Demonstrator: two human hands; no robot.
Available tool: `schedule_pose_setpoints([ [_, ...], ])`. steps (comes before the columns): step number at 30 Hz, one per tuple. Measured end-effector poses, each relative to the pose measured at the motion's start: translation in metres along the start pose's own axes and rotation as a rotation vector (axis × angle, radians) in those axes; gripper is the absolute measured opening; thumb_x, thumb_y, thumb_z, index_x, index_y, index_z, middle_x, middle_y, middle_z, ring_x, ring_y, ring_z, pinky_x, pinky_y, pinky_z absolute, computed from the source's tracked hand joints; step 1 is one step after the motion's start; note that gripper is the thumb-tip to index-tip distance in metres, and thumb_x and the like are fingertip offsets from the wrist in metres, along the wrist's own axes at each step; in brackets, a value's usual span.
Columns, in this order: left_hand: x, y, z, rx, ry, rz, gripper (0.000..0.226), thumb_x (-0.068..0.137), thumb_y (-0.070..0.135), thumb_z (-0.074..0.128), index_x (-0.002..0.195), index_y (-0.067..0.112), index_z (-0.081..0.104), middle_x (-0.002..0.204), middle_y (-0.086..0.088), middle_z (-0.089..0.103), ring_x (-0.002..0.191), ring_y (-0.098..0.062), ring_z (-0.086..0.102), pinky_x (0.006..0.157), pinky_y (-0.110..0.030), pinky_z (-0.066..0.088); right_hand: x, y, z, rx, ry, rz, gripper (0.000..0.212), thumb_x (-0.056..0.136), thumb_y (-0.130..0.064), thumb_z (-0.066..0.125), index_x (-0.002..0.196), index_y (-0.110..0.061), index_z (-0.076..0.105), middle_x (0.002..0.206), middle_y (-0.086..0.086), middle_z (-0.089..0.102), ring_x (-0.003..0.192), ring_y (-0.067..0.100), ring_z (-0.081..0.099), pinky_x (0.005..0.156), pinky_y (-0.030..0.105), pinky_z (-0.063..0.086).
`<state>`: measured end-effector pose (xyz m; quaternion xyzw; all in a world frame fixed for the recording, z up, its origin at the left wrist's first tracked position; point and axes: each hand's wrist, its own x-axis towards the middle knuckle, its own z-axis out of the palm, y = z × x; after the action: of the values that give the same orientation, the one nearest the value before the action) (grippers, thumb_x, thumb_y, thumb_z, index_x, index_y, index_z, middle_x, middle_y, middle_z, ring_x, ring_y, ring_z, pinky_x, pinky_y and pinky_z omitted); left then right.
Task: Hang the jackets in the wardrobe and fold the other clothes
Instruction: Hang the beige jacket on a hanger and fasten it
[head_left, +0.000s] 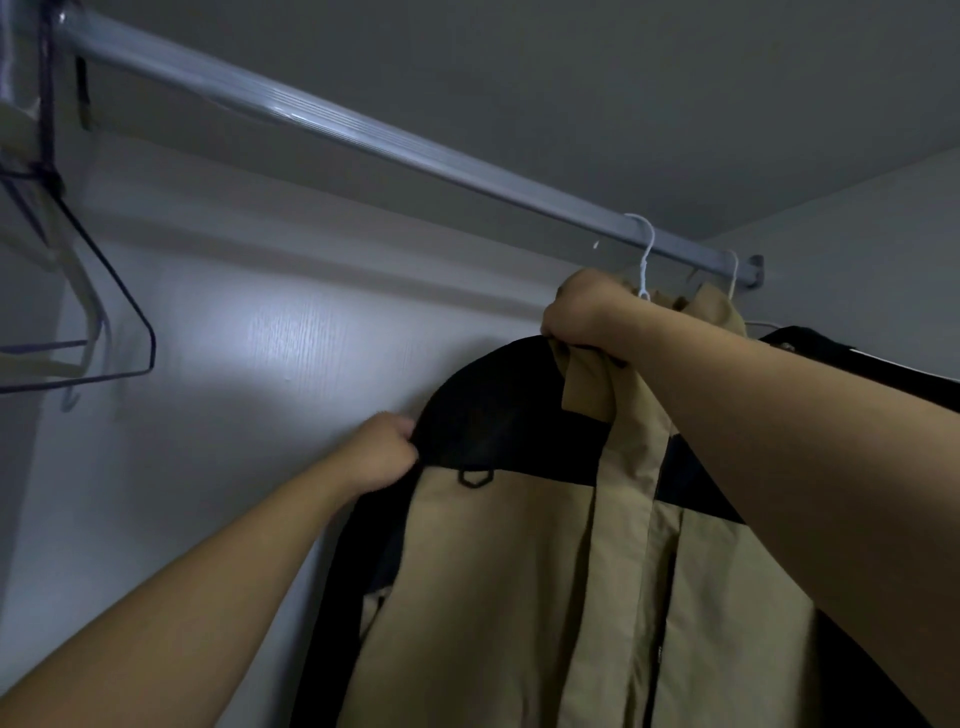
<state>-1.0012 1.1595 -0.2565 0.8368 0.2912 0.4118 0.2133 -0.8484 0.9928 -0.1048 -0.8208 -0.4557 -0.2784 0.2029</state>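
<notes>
A tan jacket with black shoulders (519, 571) hangs from a white hanger (644, 260) whose hook sits over the metal wardrobe rail (363, 140). My right hand (582, 317) grips the tan collar just below the hook. My left hand (384, 452) pinches the edge of the jacket's black left shoulder. Both forearms reach up from the bottom of the view.
Several empty hangers, dark and pale (78, 312), hang at the far left of the rail. A dark garment (857, 364) on another white hanger (732, 275) hangs behind the jacket at the right end. The white back wall (260, 338) of the wardrobe lies between them.
</notes>
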Motion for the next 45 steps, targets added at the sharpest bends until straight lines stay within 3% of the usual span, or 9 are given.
schedule_pose_setpoints([
  [2,0.002,0.01,0.001,0.098,-0.076,0.004,0.033,0.083,-0.007,0.05,0.058,0.012,0.062,0.069,-0.003,0.065,0.077,-0.025,0.062,0.062,-0.023,0.049,-0.001,0.0,0.002,0.001,0.006,-0.018,0.025,0.097,-0.017,0.053,0.073,-0.012,0.048,0.081,0.007,0.051,0.068,0.019,0.049,0.052,0.029,0.035],
  [7,0.019,0.062,0.006,-0.132,0.309,0.197,0.032,0.103,0.024,0.043,0.119,0.027,0.07,0.12,0.002,0.07,0.112,-0.018,0.062,0.101,-0.037,0.051,-0.021,0.012,0.011,0.276,0.155,-0.102,0.045,0.099,-0.045,0.053,0.064,-0.016,0.053,0.069,0.003,0.057,0.066,0.02,0.057,0.051,0.028,0.033],
  [10,0.029,0.087,0.026,-0.036,0.201,0.35,0.036,0.107,0.038,0.036,0.13,0.029,0.061,0.125,0.0,0.066,0.113,-0.021,0.061,0.099,-0.042,0.051,-0.045,0.019,0.019,0.31,0.513,-0.099,0.067,0.098,-0.068,0.032,0.06,-0.019,0.057,0.066,-0.003,0.06,0.06,0.017,0.055,0.052,0.028,0.032],
  [15,0.049,0.102,0.04,0.202,0.284,0.373,0.036,0.107,0.044,0.031,0.112,0.024,0.061,0.104,-0.003,0.06,0.097,-0.028,0.06,0.087,-0.045,0.051,-0.069,0.097,0.028,0.145,1.068,-0.058,0.033,0.103,-0.04,0.042,0.095,-0.015,0.062,0.103,0.008,0.061,0.092,0.028,0.052,0.075,0.037,0.037],
  [19,0.062,0.114,0.048,0.153,0.285,0.403,0.036,0.106,0.041,0.031,0.092,0.019,0.056,0.097,-0.008,0.059,0.09,-0.031,0.059,0.073,-0.04,0.046,-0.079,0.18,0.048,-0.099,0.88,0.189,0.031,0.104,-0.036,0.039,0.108,-0.012,0.058,0.111,0.018,0.063,0.102,0.04,0.056,0.084,0.047,0.04],
  [25,0.068,0.105,0.062,0.044,0.362,0.365,0.033,0.102,0.043,0.034,0.078,0.024,0.046,0.078,0.005,0.052,0.074,-0.023,0.051,0.057,-0.035,0.032,-0.097,0.229,0.063,-0.209,0.708,0.07,0.037,0.106,-0.053,0.029,0.114,-0.023,0.049,0.104,0.009,0.059,0.083,0.036,0.062,0.055,0.031,0.03],
  [30,0.074,0.1,0.062,0.032,0.339,0.412,0.036,0.105,0.045,0.036,0.079,0.024,0.049,0.077,0.003,0.057,0.071,-0.017,0.054,0.056,-0.034,0.034,-0.115,0.242,0.067,-0.163,0.698,0.193,0.04,0.103,-0.057,0.034,0.116,-0.021,0.045,0.11,0.014,0.06,0.073,0.044,0.063,0.055,0.036,0.035],
  [37,0.075,0.096,0.077,0.015,0.475,0.482,0.046,0.106,0.043,0.037,0.071,0.016,0.049,0.067,-0.001,0.055,0.063,-0.02,0.053,0.057,-0.036,0.034,-0.141,0.267,0.077,-0.027,0.58,0.201,0.045,0.1,-0.065,0.037,0.133,-0.034,0.036,0.128,0.005,0.062,0.093,0.043,0.066,0.066,0.042,0.045],
  [45,0.085,0.103,0.078,-0.068,0.542,0.444,0.063,0.094,0.059,0.027,0.057,0.012,0.046,0.056,-0.004,0.053,0.058,-0.025,0.051,0.067,-0.038,0.032,-0.131,0.284,0.049,-0.004,0.657,0.113,0.022,0.102,-0.042,0.046,0.112,-0.028,0.061,0.097,0.01,0.073,0.09,0.04,0.065,0.069,0.039,0.05],
])
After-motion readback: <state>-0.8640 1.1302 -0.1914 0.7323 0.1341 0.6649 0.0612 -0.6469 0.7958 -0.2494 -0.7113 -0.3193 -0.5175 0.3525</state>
